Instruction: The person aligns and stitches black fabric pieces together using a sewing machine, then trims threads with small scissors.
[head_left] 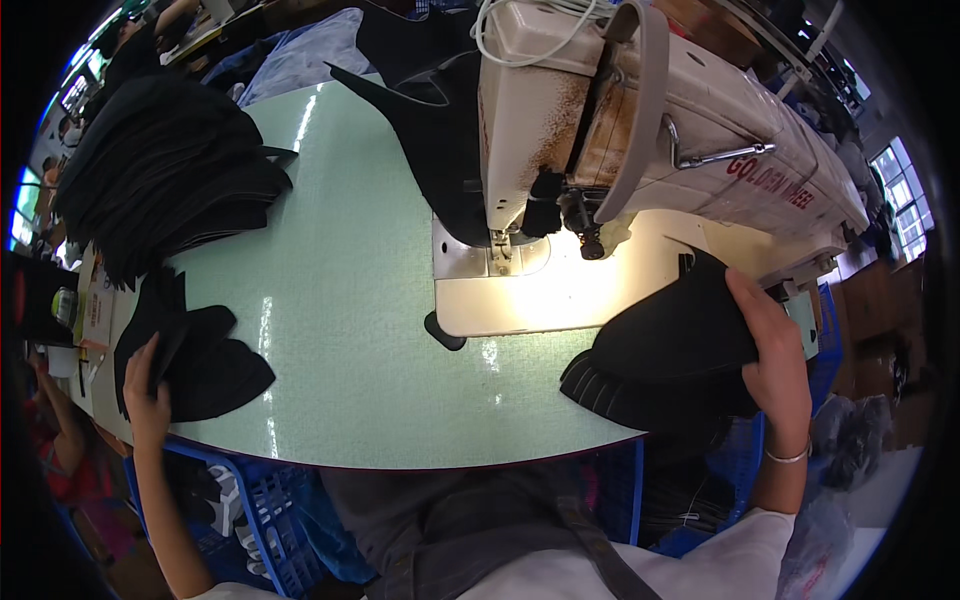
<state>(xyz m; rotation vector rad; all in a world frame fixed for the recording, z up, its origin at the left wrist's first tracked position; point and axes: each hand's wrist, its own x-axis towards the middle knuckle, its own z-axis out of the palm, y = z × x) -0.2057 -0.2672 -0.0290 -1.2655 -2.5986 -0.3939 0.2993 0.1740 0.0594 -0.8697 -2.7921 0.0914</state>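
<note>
The left hand (147, 400) was at the near left of the table (350, 300), its fingers close together against the edge of a small black bundle (225, 365). The thumb's underside was poorly shown, so whether it pinched the cloth could not be told. The right hand (782, 350) gripped the outer edge of a fanned black stack (660, 325) at the near right, fingers over the far side and thumb nearer the person.

Principal risk, in this inspector's judgement: the fanned stack overhung the table's near-right edge, above a blue crate (742, 460). A slackened grip could have let the loose layers slide off. Its far tip lay by the lit metal plate (560, 310) of the sewing machine (700, 120); a careless push to the left could have snagged it or skewed its layers.

Secondary risk: the small bundle lay unevenly overlapped, so tugging one layer could have scattered the rest. The tall black pile (170, 160) at the far left leaned loosely; a knock there could have toppled it.
</note>
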